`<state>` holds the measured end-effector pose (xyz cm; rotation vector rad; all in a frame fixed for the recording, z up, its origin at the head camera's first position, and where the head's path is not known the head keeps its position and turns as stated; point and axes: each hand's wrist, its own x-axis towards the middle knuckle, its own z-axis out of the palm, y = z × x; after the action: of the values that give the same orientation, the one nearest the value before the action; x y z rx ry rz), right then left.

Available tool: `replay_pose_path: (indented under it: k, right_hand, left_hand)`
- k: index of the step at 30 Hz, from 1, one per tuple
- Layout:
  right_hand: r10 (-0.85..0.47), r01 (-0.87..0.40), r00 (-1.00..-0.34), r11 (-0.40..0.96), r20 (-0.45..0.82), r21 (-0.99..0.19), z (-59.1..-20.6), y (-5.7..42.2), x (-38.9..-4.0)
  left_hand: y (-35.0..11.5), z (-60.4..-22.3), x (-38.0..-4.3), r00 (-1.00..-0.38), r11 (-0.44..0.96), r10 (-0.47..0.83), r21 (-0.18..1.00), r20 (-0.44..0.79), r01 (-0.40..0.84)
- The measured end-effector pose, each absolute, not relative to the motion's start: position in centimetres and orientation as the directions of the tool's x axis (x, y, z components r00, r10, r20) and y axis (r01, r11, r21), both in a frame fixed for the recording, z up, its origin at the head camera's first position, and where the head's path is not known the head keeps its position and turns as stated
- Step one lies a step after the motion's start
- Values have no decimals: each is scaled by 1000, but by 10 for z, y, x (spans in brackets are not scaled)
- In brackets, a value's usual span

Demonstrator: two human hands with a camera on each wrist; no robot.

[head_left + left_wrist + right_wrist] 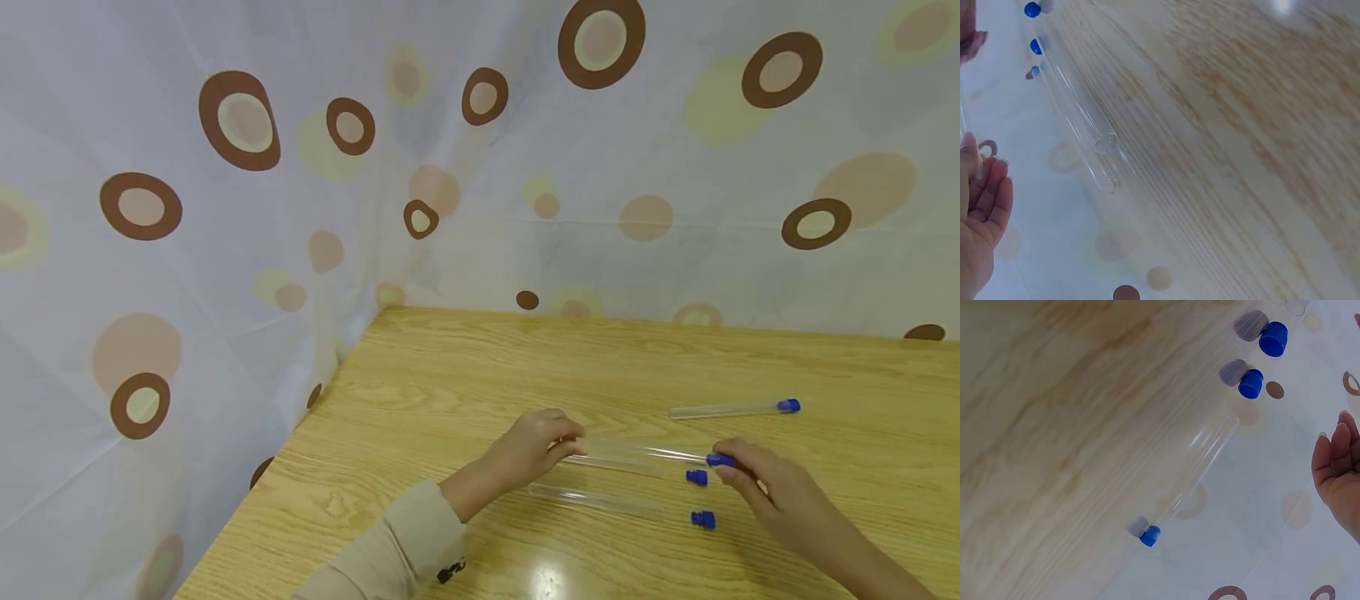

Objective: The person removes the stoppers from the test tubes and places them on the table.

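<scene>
Above the wooden table, a clear test tube [675, 454] is stretched between both hands. My left hand [532, 448] pinches its left end between thumb and fingers. At the other end, my right hand [772, 487] pinches a blue cap [720, 460] at the tube's mouth; how far the cap sits in is too small to tell. Below lie two uncapped tubes, a nearer one [596, 498] and a farther one [618, 464]. Two loose blue caps, one [697, 477] behind the other [703, 519], lie just right of those tubes.
Farther back on the table [465, 358] lies a tube with a blue cap on it [727, 410], also seen in the right wrist view. A white curtain [480, 167] with brown and beige circles hangs behind the table and along its left side.
</scene>
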<state>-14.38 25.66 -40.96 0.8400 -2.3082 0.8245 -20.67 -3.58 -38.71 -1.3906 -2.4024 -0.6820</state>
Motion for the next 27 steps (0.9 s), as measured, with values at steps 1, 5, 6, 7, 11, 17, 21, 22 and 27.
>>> replay_pose_path:
  k: [1, 5, 6, 7, 11, 17, 21, 22, 27]
  right_hand:
    - [-369, -698, -660, 624, 654, -351, -410, 256, -144]
    - [-369, -676, -686, 642, 627, -362, -409, 257, -144]
    - [-364, -668, -699, 639, 616, -380, -409, 258, -144]
    - [-360, -661, -709, 639, 606, -394, -408, 258, -144]
    - [-340, -624, -756, 634, 559, -458, -406, 258, -140]
    - [-314, -559, -822, 600, 474, -572, -405, 258, -137]
    - [-335, -532, -847, 524, 414, -665, -405, 259, -139]
    - [-343, -531, -847, 512, 407, -675, -405, 259, -139]
    - [-346, -521, -853, 515, 391, -681, -405, 258, -141]
  left_hand:
    - [-36, -387, -207, -495, 426, 737, 252, 461, 869]
    - [-37, -389, -206, -479, 414, 734, 242, 481, 878]
    - [-37, -388, -206, -474, 411, 733, 238, 488, 880]
    - [-37, -388, -205, -470, 408, 732, 236, 492, 882]
    - [-37, -387, -204, -458, 410, 735, 211, 500, 887]
    - [-36, -386, -204, -458, 418, 740, 197, 492, 887]
    - [-36, -386, -204, -462, 423, 740, 196, 489, 884]
    - [-36, -386, -204, -462, 424, 739, 193, 491, 885]
    - [-38, -386, -205, -466, 439, 736, 179, 491, 881]
